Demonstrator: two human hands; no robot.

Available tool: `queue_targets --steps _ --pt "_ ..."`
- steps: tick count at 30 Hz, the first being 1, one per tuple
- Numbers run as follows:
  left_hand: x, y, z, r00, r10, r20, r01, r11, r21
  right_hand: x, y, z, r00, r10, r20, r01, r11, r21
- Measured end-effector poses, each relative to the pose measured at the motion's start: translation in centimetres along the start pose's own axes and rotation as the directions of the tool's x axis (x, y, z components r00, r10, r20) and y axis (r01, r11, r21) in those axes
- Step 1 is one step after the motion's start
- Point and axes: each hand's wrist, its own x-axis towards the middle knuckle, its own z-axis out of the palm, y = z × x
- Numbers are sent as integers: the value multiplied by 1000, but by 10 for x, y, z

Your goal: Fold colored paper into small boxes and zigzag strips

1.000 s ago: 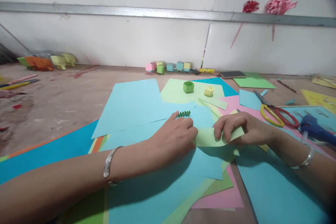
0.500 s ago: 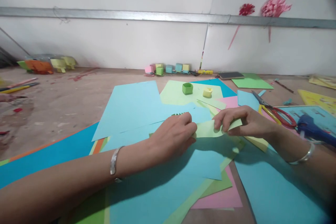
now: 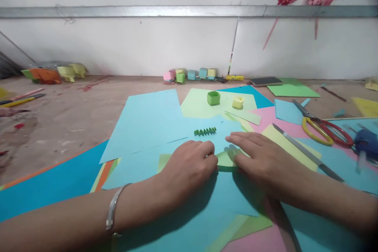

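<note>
A strip of light green paper (image 3: 226, 159) is held low between two bare hands, over a sheet of blue paper. The left hand (image 3: 190, 161) is curled closed, the strip seemingly caught under its fingertips; the exact grip is hidden. The right hand (image 3: 260, 157) is spread loosely, palm down, its fingers reaching forward and its thumb near the strip's other end; nothing is seen gripped in it.

Just beyond the left fingertips, a green zigzag of paper (image 3: 205, 131) is already folded. Farther ahead, between the hands, a green paper box (image 3: 213, 98) is formed, and a small yellow paper piece (image 3: 238, 102) is bent into shape beside it. The strip itself is judged to be at an early stage: it is cut, but no finished crease can be made out, and shaping appears to be left.

The strip's near edge is curved, with darker green showing below it. Beyond the left hand, room for sideways movement is offered by a broad flat blue sheet (image 3: 147, 118). The right hand's outer side is more crowded: a knife (image 3: 307, 151) is laid close by, with scissors (image 3: 308, 113) and a blue glue gun (image 3: 366, 141) farther out. Under the right wrist, paper edges are overlapped unevenly.
</note>
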Motion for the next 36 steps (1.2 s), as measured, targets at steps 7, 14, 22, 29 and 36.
queue_targets --steps 7,14,22,29,36 --pt "-5 3 -6 999 -45 22 47 989 -137 -7 -7 14 987 158 -6 -151 954 258" --pt "-6 3 -9 999 19 27 -15 992 -127 -8 -7 13 982 190 15 -188 956 225" --pt "-4 4 -9 1000 1 -13 -1 1000 -17 -11 -9 14 973 230 -6 -220 939 264" --pt "-3 2 -11 998 -57 6 58 996 -64 -10 -11 9 959 283 7 -267 895 357" --pt "-3 -5 -14 997 -48 54 50 998 -41 -12 -12 12 955 293 40 -288 893 345"
